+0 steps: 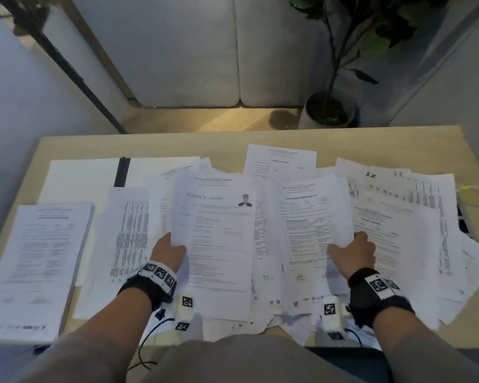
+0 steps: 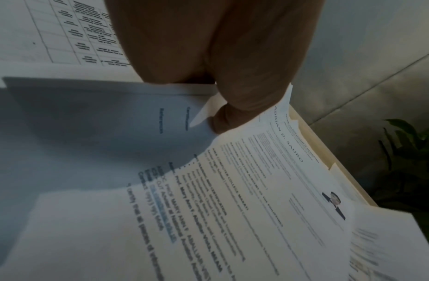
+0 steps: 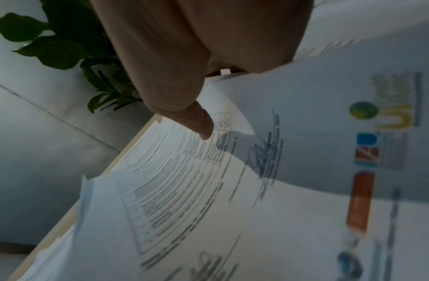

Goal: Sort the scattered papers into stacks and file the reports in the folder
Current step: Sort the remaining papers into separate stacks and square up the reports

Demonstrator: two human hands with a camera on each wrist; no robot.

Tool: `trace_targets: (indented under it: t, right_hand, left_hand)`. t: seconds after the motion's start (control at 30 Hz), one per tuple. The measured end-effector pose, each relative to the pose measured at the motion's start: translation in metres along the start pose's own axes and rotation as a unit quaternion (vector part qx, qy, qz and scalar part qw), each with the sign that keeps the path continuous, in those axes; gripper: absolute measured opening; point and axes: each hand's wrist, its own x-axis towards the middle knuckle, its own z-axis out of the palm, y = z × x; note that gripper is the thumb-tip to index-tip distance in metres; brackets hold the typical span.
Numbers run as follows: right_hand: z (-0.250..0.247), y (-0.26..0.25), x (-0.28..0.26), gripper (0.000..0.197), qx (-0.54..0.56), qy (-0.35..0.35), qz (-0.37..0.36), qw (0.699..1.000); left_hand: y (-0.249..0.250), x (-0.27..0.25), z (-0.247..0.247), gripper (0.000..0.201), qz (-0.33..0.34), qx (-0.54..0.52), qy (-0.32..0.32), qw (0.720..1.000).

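Printed papers lie scattered over the wooden table (image 1: pixel 150 146). My left hand (image 1: pixel 174 246) pinches the left edge of a résumé sheet (image 1: pixel 219 230) with a small portrait photo and lifts it off the pile. The left wrist view shows the thumb (image 2: pixel 232 117) pressed on that résumé (image 2: pixel 268 190). My right hand (image 1: pixel 343 246) grips the right edge of an accomplishment report (image 1: pixel 307 222), raised and curved. In the right wrist view, my thumb (image 3: pixel 198 123) lies on this report (image 3: pixel 184 180). A neat stack (image 1: pixel 36 261) sits at the left. An open white folder (image 1: pixel 80 178) lies behind it.
The folder has a black strip (image 1: pixel 121 172) down its middle. More loose sheets (image 1: pixel 398 217) spread to the right, some overhanging the front edge. A yellowish cable (image 1: pixel 470 194) lies at the right edge. Beyond the table are a potted plant (image 1: pixel 329 109) and a grey sofa (image 1: pixel 205 51).
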Motion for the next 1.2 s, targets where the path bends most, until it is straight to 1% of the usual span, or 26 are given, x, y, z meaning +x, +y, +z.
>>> trace_targets:
  t: [0.07,0.17,0.2,0.27,0.33,0.37,0.4,0.47,0.53,0.57,0.6,0.7,0.77,0.83,0.87,0.97,1.0,1.1,1.13,1.17,1.2]
  right_hand:
    - [0.008,-0.006,-0.007,0.061,0.038,-0.016,-0.005,0.999]
    - [0.017,-0.012,-0.008,0.070,0.020,-0.035,0.007,0.999]
    - [0.019,-0.016,-0.009,0.076,-0.008,-0.034,0.013,0.999]
    - [0.023,-0.022,-0.014,0.087,-0.109,-0.039,0.026,0.993]
    - [0.027,-0.022,-0.017,0.091,-0.166,-0.029,0.021,0.985]
    - [0.027,-0.022,-0.018,0.088,-0.177,-0.024,0.022,0.984]
    - [0.028,-0.019,-0.016,0.081,-0.180,-0.019,0.018,0.983]
    - [0.024,-0.016,-0.011,0.058,-0.170,-0.021,0.018,0.985]
    - [0.013,-0.011,-0.003,0.035,-0.132,-0.011,-0.005,0.991]
    - [0.005,-0.009,0.001,0.027,-0.123,-0.003,-0.010,0.992]
    - [-0.004,-0.007,0.004,0.028,-0.123,0.010,-0.011,0.992]
    - [-0.027,0.011,0.019,0.057,-0.170,0.045,0.043,0.983]
    - [-0.034,0.022,0.027,0.074,-0.188,0.029,0.082,0.978]
    - [-0.035,0.031,0.031,0.095,-0.167,0.013,0.122,0.978]
    - [-0.035,0.033,0.030,0.104,-0.150,0.013,0.125,0.981]
    - [-0.037,0.035,0.033,0.115,-0.076,0.027,0.124,0.989]
    - [-0.039,0.035,0.034,0.119,-0.070,0.024,0.129,0.989]
    - [-0.046,0.034,0.034,0.128,-0.118,0.015,0.155,0.981]
    - [-0.048,0.034,0.034,0.130,-0.125,0.013,0.158,0.979]
    - [-0.050,0.034,0.034,0.133,-0.120,0.013,0.158,0.980]
    - [-0.052,0.035,0.035,0.135,-0.106,0.013,0.152,0.983]
  left_hand:
    - [0.000,-0.001,0.001,0.018,0.004,-0.002,0.004,1.000]
    - [-0.003,0.000,0.003,0.017,0.005,-0.009,0.016,1.000]
    - [-0.004,0.001,0.003,0.015,0.003,-0.012,0.020,1.000]
    - [-0.009,0.003,0.005,0.013,-0.005,-0.006,0.046,0.999]
    - [-0.014,0.005,0.007,0.025,-0.017,0.087,0.090,0.992]
    - [-0.017,0.005,0.008,0.033,-0.028,0.134,0.105,0.985]
    - [-0.018,0.004,0.007,0.039,-0.039,0.162,0.108,0.980]
    - [-0.022,0.006,0.007,0.045,-0.046,0.190,0.105,0.975]
    - [-0.025,0.009,0.004,0.048,-0.045,0.197,0.102,0.974]
    - [-0.025,0.011,0.002,0.047,-0.044,0.189,0.105,0.975]
    - [-0.026,0.012,-0.001,0.045,-0.040,0.176,0.108,0.978]
    - [-0.031,0.019,-0.011,0.040,-0.034,0.148,0.126,0.980]
    - [-0.035,0.023,-0.020,0.035,-0.038,0.130,0.129,0.982]
    - [-0.042,0.027,-0.027,0.028,-0.032,0.118,0.129,0.984]
    - [-0.045,0.028,-0.030,0.023,-0.024,0.115,0.131,0.984]
    - [-0.046,0.026,-0.036,0.013,0.002,0.098,0.146,0.984]
    - [-0.044,0.023,-0.037,0.012,0.008,0.098,0.152,0.983]
    - [-0.038,0.014,-0.039,0.011,0.025,0.070,0.163,0.984]
    - [-0.038,0.012,-0.040,0.007,0.026,0.054,0.166,0.984]
    - [-0.038,0.010,-0.041,0.008,0.024,0.032,0.164,0.986]
    - [-0.038,0.008,-0.042,0.020,0.018,0.008,0.161,0.987]
